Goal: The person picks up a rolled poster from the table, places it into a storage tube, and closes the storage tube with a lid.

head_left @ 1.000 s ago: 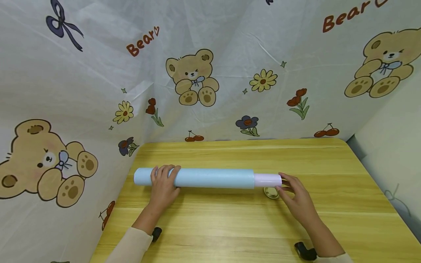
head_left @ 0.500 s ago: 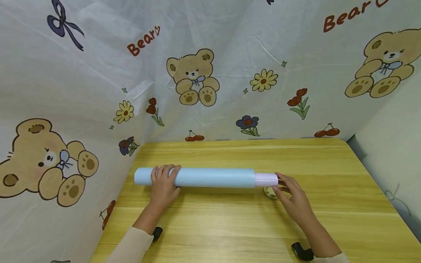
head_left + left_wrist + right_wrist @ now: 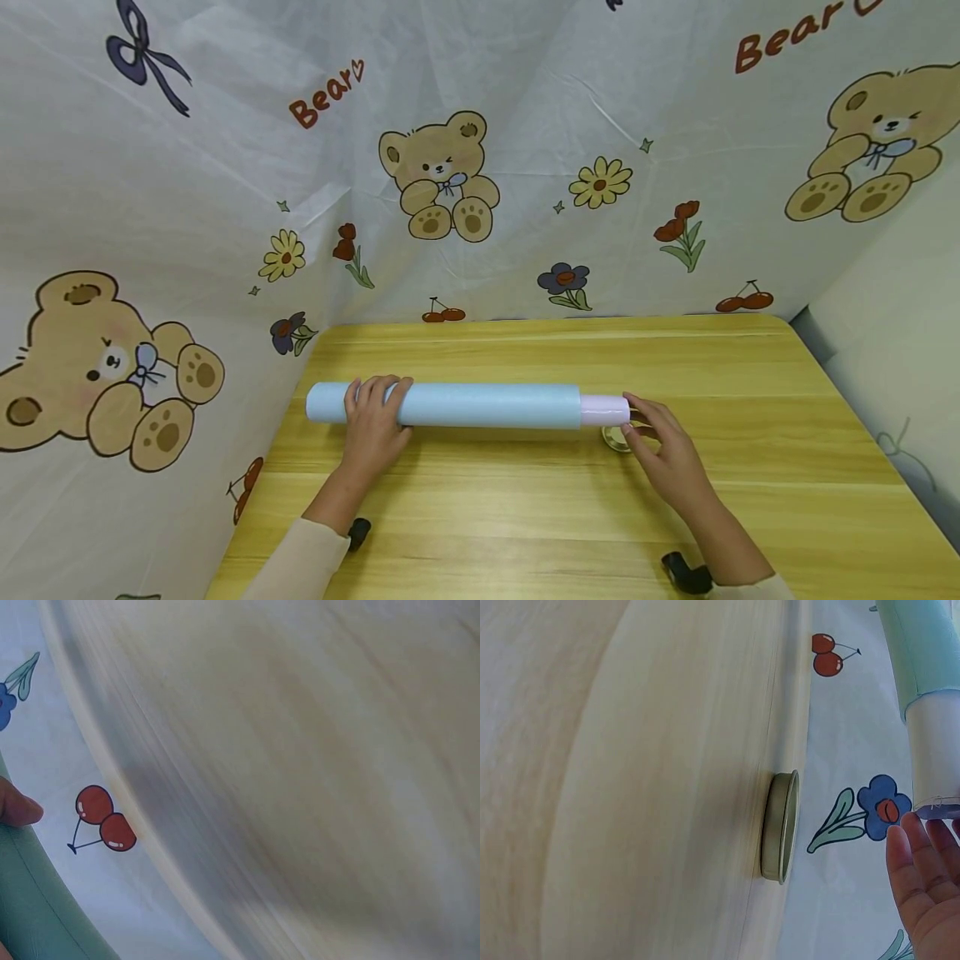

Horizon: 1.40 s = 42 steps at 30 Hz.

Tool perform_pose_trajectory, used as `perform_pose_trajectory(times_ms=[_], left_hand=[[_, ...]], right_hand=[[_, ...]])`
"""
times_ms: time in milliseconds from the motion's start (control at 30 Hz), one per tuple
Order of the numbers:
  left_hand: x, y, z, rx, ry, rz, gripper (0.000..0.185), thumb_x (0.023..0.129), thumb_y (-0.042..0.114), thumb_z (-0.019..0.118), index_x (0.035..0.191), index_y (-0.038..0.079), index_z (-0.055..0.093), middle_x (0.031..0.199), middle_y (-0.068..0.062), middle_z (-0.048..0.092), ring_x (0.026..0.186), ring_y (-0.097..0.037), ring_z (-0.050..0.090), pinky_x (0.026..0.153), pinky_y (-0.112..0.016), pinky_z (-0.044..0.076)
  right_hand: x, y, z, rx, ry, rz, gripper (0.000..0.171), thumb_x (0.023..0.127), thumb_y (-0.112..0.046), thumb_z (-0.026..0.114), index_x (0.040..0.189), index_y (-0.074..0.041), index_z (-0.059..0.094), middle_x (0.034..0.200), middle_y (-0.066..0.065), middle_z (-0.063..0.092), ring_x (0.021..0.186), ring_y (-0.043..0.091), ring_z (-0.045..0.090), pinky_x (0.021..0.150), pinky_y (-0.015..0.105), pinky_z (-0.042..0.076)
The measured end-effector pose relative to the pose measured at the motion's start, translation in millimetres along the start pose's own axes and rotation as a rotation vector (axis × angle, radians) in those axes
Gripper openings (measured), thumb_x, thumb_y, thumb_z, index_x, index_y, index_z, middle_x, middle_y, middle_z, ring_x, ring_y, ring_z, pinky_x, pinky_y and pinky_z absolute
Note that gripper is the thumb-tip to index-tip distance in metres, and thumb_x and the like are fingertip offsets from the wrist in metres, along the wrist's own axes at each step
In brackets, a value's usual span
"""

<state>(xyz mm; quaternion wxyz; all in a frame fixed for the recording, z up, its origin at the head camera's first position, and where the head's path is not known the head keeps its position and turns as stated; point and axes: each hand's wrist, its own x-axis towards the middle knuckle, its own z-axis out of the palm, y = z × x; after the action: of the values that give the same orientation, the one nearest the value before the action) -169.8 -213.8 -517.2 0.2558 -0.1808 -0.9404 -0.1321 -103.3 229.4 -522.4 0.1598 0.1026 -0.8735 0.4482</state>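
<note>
A long light blue roll (image 3: 480, 406) lies across the wooden table (image 3: 525, 517). A short pale pink inner roll (image 3: 604, 410) sticks out of its right end. My left hand (image 3: 372, 412) grips the blue roll near its left end, fingers curled over the top. My right hand (image 3: 651, 433) has straight fingers against the pink roll's end face. In the right wrist view the fingertips (image 3: 915, 855) touch the pale inner roll (image 3: 936, 750) below the blue roll (image 3: 922, 652). A small round ring (image 3: 617, 438) (image 3: 780, 826) lies on the table just beneath the pink end.
A bear-printed cloth (image 3: 450, 167) hangs behind the table and along its left side. The table's right edge (image 3: 862, 417) borders a pale wall. Black wrist mounts (image 3: 358, 530) (image 3: 686, 573) sit near the front edge.
My right hand has moved left, and the pink roll has slid further into the blue roll, so less of it shows. The left hand and blue roll have stayed put.
</note>
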Motion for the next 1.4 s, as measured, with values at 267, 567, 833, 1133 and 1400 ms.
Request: perform_pose_trajectory(times_ms=[267, 567, 833, 1133, 1400], left_hand=[[-0.6, 0.3, 0.7, 0.008, -0.009, -0.004, 0.081, 0.06, 0.007, 0.092, 0.134, 0.017, 0.059, 0.125, -0.01, 0.06, 0.121, -0.035, 0.053, 0.114, -0.063, 0.025], [-0.2, 5.0, -1.4, -0.012, 0.003, 0.008, 0.081, 0.06, 0.007, 0.093, 0.133, 0.016, 0.06, 0.125, -0.011, 0.061, 0.12, -0.037, 0.054, 0.113, -0.064, 0.026], [-1.9, 3.9, 0.7, -0.01, -0.014, 0.002, 0.082, 0.06, 0.007, 0.093, 0.134, 0.017, 0.059, 0.126, -0.01, 0.06, 0.122, -0.036, 0.052, 0.115, -0.063, 0.024], [-1.8, 4.0, 1.5, -0.009, -0.018, -0.001, 0.082, 0.06, 0.008, 0.094, 0.135, 0.017, 0.059, 0.127, -0.01, 0.06, 0.122, -0.037, 0.052, 0.115, -0.063, 0.024], [-0.7, 4.6, 1.4, 0.001, -0.015, 0.003, 0.084, 0.059, 0.009, 0.095, 0.134, 0.017, 0.06, 0.127, -0.01, 0.06, 0.122, -0.036, 0.052, 0.115, -0.063, 0.024]], right_hand=[[1, -3, 2, 0.003, -0.005, 0.002, 0.052, 0.098, -0.002, 0.062, 0.148, -0.009, 0.051, 0.132, 0.009, 0.058, 0.114, -0.017, 0.047, 0.094, 0.003, 0.045], [1, -6, 3, 0.029, -0.004, -0.016, 0.054, 0.098, 0.002, 0.059, 0.149, -0.016, 0.051, 0.133, 0.009, 0.059, 0.115, -0.015, 0.047, 0.094, 0.0, 0.041], [0, -8, 7, 0.046, -0.02, -0.014, 0.053, 0.1, 0.006, 0.052, 0.149, -0.014, 0.051, 0.133, 0.01, 0.058, 0.117, -0.015, 0.047, 0.095, 0.0, 0.041], [1, -11, 7, 0.066, -0.038, 0.0, 0.055, 0.101, 0.007, 0.049, 0.15, -0.018, 0.05, 0.135, 0.009, 0.057, 0.117, -0.016, 0.048, 0.093, 0.002, 0.043], [2, -11, 10, 0.079, -0.037, -0.019, 0.055, 0.1, 0.008, 0.048, 0.149, -0.016, 0.051, 0.135, 0.009, 0.057, 0.117, -0.015, 0.05, 0.093, 0.002, 0.044]])
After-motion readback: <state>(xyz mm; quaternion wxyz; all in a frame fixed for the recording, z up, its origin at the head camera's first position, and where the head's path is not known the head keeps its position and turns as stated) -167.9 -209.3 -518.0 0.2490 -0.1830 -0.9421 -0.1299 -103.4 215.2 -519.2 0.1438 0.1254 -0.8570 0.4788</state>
